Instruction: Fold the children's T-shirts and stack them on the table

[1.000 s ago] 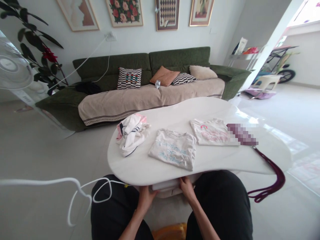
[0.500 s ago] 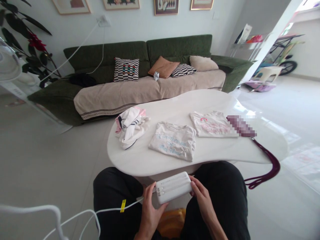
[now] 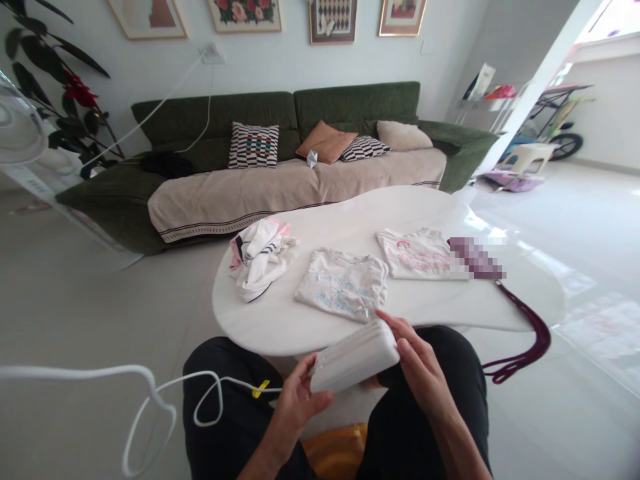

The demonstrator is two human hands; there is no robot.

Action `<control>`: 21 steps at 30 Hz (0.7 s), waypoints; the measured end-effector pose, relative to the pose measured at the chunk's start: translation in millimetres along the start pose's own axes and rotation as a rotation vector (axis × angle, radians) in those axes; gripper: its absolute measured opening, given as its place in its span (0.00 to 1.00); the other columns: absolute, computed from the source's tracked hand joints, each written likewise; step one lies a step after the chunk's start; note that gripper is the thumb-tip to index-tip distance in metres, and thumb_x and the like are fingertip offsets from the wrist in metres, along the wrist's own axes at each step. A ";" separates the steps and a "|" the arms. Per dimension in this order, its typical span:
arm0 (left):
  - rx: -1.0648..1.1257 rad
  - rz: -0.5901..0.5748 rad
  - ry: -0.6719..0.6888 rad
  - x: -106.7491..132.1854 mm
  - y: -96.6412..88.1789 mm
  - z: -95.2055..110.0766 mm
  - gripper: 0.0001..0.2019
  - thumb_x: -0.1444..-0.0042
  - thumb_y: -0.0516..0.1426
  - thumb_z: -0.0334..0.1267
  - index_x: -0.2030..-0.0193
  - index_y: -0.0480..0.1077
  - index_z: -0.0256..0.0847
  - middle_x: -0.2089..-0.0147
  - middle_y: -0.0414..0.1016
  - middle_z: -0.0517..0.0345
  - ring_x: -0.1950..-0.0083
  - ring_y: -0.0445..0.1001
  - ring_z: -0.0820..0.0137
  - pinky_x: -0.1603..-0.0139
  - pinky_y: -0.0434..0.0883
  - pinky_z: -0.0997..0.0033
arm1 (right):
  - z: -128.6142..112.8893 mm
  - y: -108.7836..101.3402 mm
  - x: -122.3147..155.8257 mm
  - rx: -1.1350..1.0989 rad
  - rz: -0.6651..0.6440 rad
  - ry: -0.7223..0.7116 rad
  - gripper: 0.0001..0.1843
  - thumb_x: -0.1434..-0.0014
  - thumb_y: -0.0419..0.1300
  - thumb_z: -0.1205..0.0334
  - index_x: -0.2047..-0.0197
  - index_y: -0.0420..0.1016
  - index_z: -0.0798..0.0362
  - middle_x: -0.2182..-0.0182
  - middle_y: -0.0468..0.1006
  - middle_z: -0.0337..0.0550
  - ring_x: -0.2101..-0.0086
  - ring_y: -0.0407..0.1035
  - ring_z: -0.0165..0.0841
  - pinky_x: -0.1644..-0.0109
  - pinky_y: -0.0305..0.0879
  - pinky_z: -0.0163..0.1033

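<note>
A white power bank (image 3: 356,358) is held over my lap, just below the near edge of the white table (image 3: 350,227). My left hand (image 3: 296,400) grips its left end, fingers curled round it. My right hand (image 3: 419,365) holds its right end from above. A white cable (image 3: 165,393) with a yellow tag runs from the power bank's left end off to the left. On the table lie a crumpled white garment (image 3: 260,257), a folded shirt with blue print (image 3: 343,287) and a folded shirt with pink print (image 3: 417,253).
A dark red cord (image 3: 525,333) hangs off the table's right edge. A green sofa (image 3: 300,153) with cushions stands behind the table. A fan (image 3: 20,133) and a plant (image 3: 65,87) are at the left. Shelves and a stool stand at the far right.
Both hands drew the power bank out from under the table, lifted it over my lap and tilted its right end up towards the table edge. The cable followed it.
</note>
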State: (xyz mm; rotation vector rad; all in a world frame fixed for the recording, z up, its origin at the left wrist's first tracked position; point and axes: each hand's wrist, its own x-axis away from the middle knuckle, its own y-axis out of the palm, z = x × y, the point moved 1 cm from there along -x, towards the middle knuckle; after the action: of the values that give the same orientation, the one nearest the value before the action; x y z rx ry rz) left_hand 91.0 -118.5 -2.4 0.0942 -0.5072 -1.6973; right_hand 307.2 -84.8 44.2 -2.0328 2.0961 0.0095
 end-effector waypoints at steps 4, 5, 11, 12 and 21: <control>0.213 -0.015 -0.290 14.4 6.6 1.8 0.27 0.56 0.62 0.50 0.54 0.68 0.33 0.59 0.74 0.46 0.61 0.74 0.64 0.57 0.69 0.67 | -12.4 0.9 -8.9 0.036 -0.094 -0.003 0.18 0.43 0.50 0.51 0.63 0.74 0.54 0.71 0.66 0.40 0.69 0.61 0.30 0.65 0.57 0.33; 0.248 -0.019 -0.372 17.5 7.1 2.3 0.26 0.53 0.58 0.53 0.56 0.69 0.31 0.61 0.74 0.46 0.65 0.74 0.66 0.61 0.69 0.68 | -13.5 2.3 -9.1 0.051 -0.086 0.019 0.18 0.43 0.50 0.50 0.68 0.73 0.55 0.75 0.64 0.39 0.73 0.58 0.28 0.69 0.56 0.32; 0.249 -0.114 -0.613 22.6 9.3 11.7 0.31 0.45 0.44 0.59 0.54 0.67 0.31 0.61 0.74 0.45 0.74 0.74 0.71 0.73 0.68 0.75 | -13.8 12.3 -8.1 0.064 0.042 0.099 0.22 0.45 0.51 0.46 0.80 0.59 0.54 0.81 0.55 0.34 0.78 0.49 0.25 0.75 0.49 0.31; 0.244 -0.118 -0.619 22.0 9.7 12.9 0.31 0.45 0.44 0.59 0.54 0.67 0.31 0.61 0.74 0.45 0.74 0.74 0.71 0.73 0.68 0.75 | -13.0 13.1 -8.7 0.063 0.046 0.108 0.22 0.45 0.51 0.46 0.80 0.59 0.54 0.81 0.55 0.34 0.78 0.49 0.25 0.75 0.49 0.31; 0.250 -0.113 -0.600 19.3 9.5 11.9 0.29 0.42 0.43 0.56 0.55 0.67 0.29 0.60 0.75 0.43 0.73 0.75 0.71 0.74 0.69 0.78 | -3.5 12.5 -12.3 0.048 0.061 0.106 0.20 0.44 0.52 0.48 0.79 0.61 0.55 0.81 0.55 0.34 0.78 0.49 0.25 0.76 0.47 0.31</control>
State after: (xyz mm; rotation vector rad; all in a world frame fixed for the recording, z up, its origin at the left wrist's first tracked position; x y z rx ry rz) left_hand 91.9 -134.6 16.2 -0.2183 -1.1785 -1.7559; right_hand 294.6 -72.7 47.7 -1.9823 2.1981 -0.1402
